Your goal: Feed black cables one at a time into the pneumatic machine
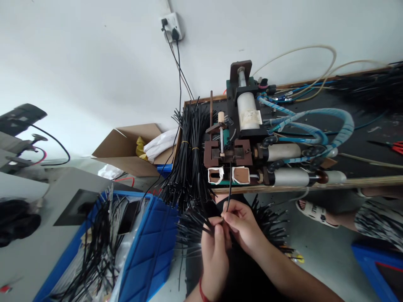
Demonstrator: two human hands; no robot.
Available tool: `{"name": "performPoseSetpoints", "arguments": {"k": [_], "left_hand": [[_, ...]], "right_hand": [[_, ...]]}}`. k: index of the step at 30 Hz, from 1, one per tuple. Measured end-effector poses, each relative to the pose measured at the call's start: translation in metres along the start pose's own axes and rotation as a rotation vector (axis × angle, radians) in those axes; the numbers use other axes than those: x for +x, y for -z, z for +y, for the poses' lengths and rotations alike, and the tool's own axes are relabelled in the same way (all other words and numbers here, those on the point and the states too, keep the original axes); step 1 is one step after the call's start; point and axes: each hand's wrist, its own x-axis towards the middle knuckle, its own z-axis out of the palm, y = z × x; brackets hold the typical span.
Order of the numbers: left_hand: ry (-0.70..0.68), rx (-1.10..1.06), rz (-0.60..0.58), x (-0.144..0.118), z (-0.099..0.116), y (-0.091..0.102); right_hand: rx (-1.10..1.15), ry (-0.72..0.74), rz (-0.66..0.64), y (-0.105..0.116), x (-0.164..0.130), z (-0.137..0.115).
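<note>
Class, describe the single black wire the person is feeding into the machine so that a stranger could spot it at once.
Find the brown machine at the bench edge. Just below it, the right hand pinches one black wire that stands upright into the machine's slot. Unlike the bundled wires to its left, it stands alone.

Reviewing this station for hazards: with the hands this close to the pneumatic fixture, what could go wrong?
1. The right hand pinches one black wire running up into the fixture's slot; the fingers sit near the clamp blocks, so a pinch looks possible if it cycles.
2. The left hand grips a loose wire bundle; strands may snag or slip.
3. The banded wire bundle overhangs the bench edge and could slide off.
</note>
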Motion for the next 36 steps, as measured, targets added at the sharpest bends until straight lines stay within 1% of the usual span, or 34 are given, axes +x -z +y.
{"name": "performPoseSetpoints", "arguments": {"k": [4,9,13,16,21,28,36], "left_hand": [[-0.01,-0.011,-0.015,0.002,0.003,-0.004],[0.004,-0.052,-0.039,0.005,0.009,-0.007],[0.011,-0.06,-0.054,0.006,0.011,-0.008],[0.0,-0.06,-0.062,0.006,0.01,-0.008],[0.013,-0.064,-0.06,0.004,0.008,-0.007],[0.028,-0.064,-0.046,0.002,0.009,-0.006],[0.04,-0.036,-0.04,0.002,0.009,-0.006]], "right_hand": [[0.115,-0.021,-0.039,-0.004,0.005,-0.001],[0.173,-0.005,-0.034,-0.006,0.007,-0.002],[0.181,-0.028,-0.042,-0.005,0.007,0.0],[0.182,-0.035,-0.021,-0.004,0.007,0.001],[0.169,-0.071,-0.034,-0.003,0.008,0.001],[0.14,-0.096,0.009,-0.005,0.007,-0.001],[0.137,-0.076,0.006,-0.004,0.007,-0.001]]}}
